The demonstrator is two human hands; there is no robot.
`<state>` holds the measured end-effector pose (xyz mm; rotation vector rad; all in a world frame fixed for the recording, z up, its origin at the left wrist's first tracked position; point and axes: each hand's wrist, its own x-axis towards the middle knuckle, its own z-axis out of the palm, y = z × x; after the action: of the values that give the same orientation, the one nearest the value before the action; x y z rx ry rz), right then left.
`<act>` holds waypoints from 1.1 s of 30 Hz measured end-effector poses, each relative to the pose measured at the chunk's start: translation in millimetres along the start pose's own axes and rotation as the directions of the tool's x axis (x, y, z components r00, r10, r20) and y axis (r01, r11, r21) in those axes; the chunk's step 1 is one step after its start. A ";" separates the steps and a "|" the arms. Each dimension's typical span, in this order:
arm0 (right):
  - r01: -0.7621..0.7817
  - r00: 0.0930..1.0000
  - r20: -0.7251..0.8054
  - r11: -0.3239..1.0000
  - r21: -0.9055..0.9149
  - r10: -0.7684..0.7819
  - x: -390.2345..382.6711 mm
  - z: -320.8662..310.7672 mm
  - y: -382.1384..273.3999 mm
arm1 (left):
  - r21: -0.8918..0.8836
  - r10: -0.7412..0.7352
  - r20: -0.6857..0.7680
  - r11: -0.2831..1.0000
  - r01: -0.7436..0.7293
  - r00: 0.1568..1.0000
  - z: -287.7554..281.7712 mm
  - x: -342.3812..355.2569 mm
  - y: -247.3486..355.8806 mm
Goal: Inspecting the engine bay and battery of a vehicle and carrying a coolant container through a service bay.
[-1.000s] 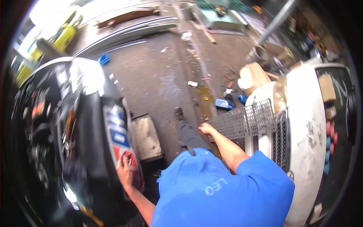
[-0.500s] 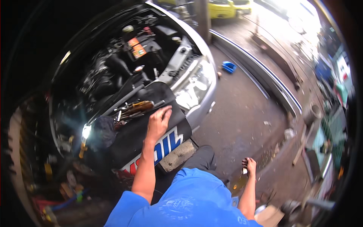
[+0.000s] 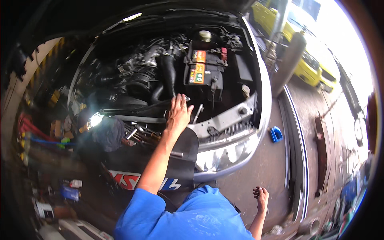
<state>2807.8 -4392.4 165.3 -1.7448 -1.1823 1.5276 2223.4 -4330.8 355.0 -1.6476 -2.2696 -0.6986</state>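
Note:
My left hand is stretched out over the front of the open engine bay, palm down and fingers apart. Its fingertips are beside a small metal cap; whether they touch it I cannot tell. Behind it are a black ribbed hose and a car battery with an orange label. Metal hand tools lie on the black fender cover under my left forearm. Out to my right, my right hand hangs low over the floor, fingers loosely bent and apart, with nothing visible in it.
A lit work lamp and a dark cloth are at the left front of the bay. The headlight is at the front right corner. On the floor sits a blue tray, near long metal rails. A yellow car stands beyond a post.
My view has swung round to face the engine bay more squarely. My left hand has moved from above the fender cover to the front of the bay. My right hand still hangs at my side.

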 end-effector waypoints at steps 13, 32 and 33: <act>0.794 0.607 0.160 0.592 -0.137 -0.778 145.4 105.8 -343.2 | 0.219 0.004 -0.087 0.976 0.015 0.996 14.6 26.1 10.8; 0.994 0.001 0.528 -0.055 -0.092 -0.849 223.3 165.2 -383.9 | 0.449 -0.127 0.515 0.882 -0.140 0.848 -24.3 92.3 19.1; 0.993 0.007 0.528 -0.055 -0.101 -0.849 224.4 163.9 -383.3 | 0.456 -0.079 0.571 0.858 -0.235 0.817 -22.7 97.2 15.5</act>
<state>2543.0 -4040.8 339.4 -0.2766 -2.3605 0.5015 2204.3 -4258.9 423.3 -1.8081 -2.4210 0.4894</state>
